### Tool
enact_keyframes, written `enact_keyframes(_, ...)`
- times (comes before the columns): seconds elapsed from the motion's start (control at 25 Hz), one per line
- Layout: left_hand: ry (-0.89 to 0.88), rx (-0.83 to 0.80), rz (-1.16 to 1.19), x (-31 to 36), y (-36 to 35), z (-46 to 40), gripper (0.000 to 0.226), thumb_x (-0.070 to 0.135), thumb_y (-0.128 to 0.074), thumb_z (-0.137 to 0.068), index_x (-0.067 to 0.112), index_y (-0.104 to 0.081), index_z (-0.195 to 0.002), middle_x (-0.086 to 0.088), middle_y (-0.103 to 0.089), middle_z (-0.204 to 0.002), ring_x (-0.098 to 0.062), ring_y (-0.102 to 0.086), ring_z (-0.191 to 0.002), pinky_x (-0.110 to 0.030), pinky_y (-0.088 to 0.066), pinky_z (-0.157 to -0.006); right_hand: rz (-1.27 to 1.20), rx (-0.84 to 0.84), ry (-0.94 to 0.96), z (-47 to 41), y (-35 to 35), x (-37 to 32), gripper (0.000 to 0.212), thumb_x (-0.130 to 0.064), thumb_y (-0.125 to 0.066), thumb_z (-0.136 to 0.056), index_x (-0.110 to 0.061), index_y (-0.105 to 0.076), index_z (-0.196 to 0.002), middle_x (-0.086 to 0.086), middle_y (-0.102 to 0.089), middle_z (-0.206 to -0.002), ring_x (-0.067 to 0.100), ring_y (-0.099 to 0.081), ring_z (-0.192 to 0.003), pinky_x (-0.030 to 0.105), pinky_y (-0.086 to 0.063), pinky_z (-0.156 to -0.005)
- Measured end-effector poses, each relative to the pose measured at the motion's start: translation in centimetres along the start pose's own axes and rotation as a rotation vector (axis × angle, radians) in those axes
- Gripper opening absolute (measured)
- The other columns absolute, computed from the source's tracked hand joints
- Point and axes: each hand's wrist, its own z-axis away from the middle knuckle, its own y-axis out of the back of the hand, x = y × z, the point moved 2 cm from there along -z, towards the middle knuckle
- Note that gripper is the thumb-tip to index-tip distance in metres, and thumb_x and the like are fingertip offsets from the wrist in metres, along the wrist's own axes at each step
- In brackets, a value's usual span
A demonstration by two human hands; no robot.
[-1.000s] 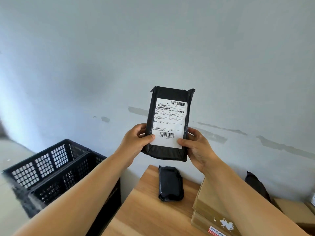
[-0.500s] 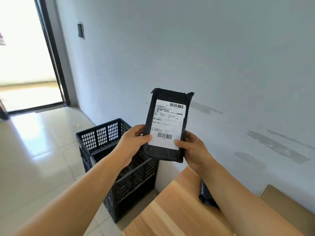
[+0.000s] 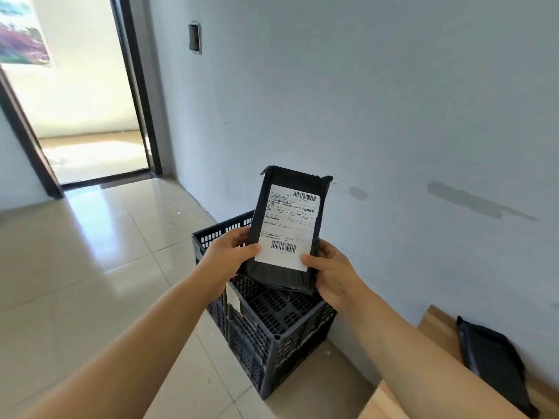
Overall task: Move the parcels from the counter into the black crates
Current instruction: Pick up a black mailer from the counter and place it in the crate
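At far left, a dark-framed open doorway [image 3: 90, 95] leads to a sunlit room, with part of a colourful poster [image 3: 22, 37] on the wall beyond. Glossy beige floor tiles [image 3: 75, 267] reflect the light and run to a pale blue-grey wall [image 3: 378, 101], which carries a small switch plate [image 3: 194, 37] and a few darker scuff patches.

In the middle, black crates [image 3: 266, 337] with lattice sides stand on the floor against the wall, one behind the other; a torn white label hangs on a near rim. Above them, the left hand [image 3: 228, 255] and the right hand [image 3: 331, 273] hold a black parcel [image 3: 287, 225] upright, its white barcoded shipping label facing the viewer. Each hand grips a lower corner, thumb pressed on the label and fingers curled behind.

At lower right, the pale wooden counter [image 3: 435, 331] meets the wall, and a second black parcel [image 3: 496, 367] lies flat on it.
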Motion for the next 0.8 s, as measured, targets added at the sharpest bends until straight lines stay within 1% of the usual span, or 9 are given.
enact_keyframes(0.04, 0.006, 0.009, -0.013, 0.0, 1.8, -0.6, 0.027, 0.005, -0.062, -0.090, 0.026, -0.065, -0.107, 0.002, -0.071, -0.103, -0.016, -0.068, -0.093, -0.029, -0.057, -0.080, -0.001, -0.003, -0.012, -1.1, -1.6, 1.1, 0.043, 0.018, -0.056, -0.083, -0.005, -0.055, -0.120, 0.016, -0.068, -0.116, 0.029, -0.066, -0.105, 0.043, -0.056, -0.086)
enact_keyframes(0.16, 0.024, 0.044, -0.023, 0.0, 6.4, -2.3, 0.025, 0.005, -0.059, -0.092, 0.028, -0.062, -0.097, 0.004, -0.068, -0.100, -0.010, -0.066, -0.085, -0.015, -0.055, -0.061, 0.007, -0.019, -0.044, -4.2, -5.5, 3.8, 0.040, 0.016, -0.055, -0.085, -0.006, -0.056, -0.117, 0.014, -0.069, -0.114, 0.028, -0.067, -0.104, 0.043, -0.057, -0.085)
enact_keyframes(0.24, 0.047, 0.070, -0.023, -0.2, 8.4, -3.3, 0.023, 0.004, -0.058, -0.092, 0.025, -0.061, -0.103, 0.004, -0.067, -0.100, -0.009, -0.064, -0.083, -0.011, -0.052, -0.054, 0.008, -0.038, -0.064, -5.8, -7.1, 4.9, 0.039, 0.016, -0.055, -0.085, -0.007, -0.056, -0.117, 0.013, -0.070, -0.112, 0.027, -0.068, -0.103, 0.042, -0.058, -0.083)
enact_keyframes(0.36, 0.074, 0.104, -0.026, -0.9, 11.2, -5.7, 0.027, 0.004, -0.057, -0.093, 0.022, -0.060, -0.112, 0.005, -0.066, -0.101, -0.008, -0.063, -0.084, -0.009, -0.050, -0.054, 0.003, -0.064, -0.105, -9.2, -9.3, 6.4, 0.038, 0.017, -0.054, -0.085, -0.007, -0.057, -0.114, 0.011, -0.072, -0.107, 0.026, -0.069, -0.100, 0.038, -0.060, -0.075)
enact_keyframes(0.56, 0.128, 0.154, -0.079, -1.7, 14.7, -12.0, 0.028, 0.006, -0.056, -0.093, 0.020, -0.057, -0.117, 0.002, -0.064, -0.106, -0.011, -0.063, -0.086, -0.011, -0.050, -0.052, 0.008, -0.068, -0.156, -16.6, -11.9, 8.5, 0.035, 0.017, -0.054, -0.085, -0.006, -0.058, -0.112, 0.013, -0.071, -0.109, 0.027, -0.069, -0.100, 0.039, -0.059, -0.078)
enact_keyframes(0.68, 0.151, 0.151, -0.133, -2.3, 16.1, -17.8, 0.027, 0.008, -0.055, -0.095, 0.020, -0.056, -0.119, 0.000, -0.064, -0.108, -0.013, -0.064, -0.089, -0.014, -0.052, -0.057, 0.004, -0.041, -0.167, -22.1, -12.9, 9.0, 0.034, 0.017, -0.053, -0.086, -0.006, -0.057, -0.111, 0.011, -0.071, -0.107, 0.026, -0.068, -0.098, 0.039, -0.059, -0.078)
enact_keyframes(0.8, 0.186, 0.155, -0.175, -2.7, 16.4, -25.4, 0.028, 0.011, -0.053, -0.096, 0.021, -0.055, -0.122, 0.004, -0.062, -0.103, -0.014, -0.063, -0.089, -0.019, -0.051, -0.061, 0.016, 0.014, -0.168, -28.8, -13.2, 8.3, 0.035, 0.016, -0.054, -0.085, -0.008, -0.056, -0.111, 0.008, -0.072, -0.104, 0.025, -0.067, -0.100, 0.039, -0.058, -0.079)
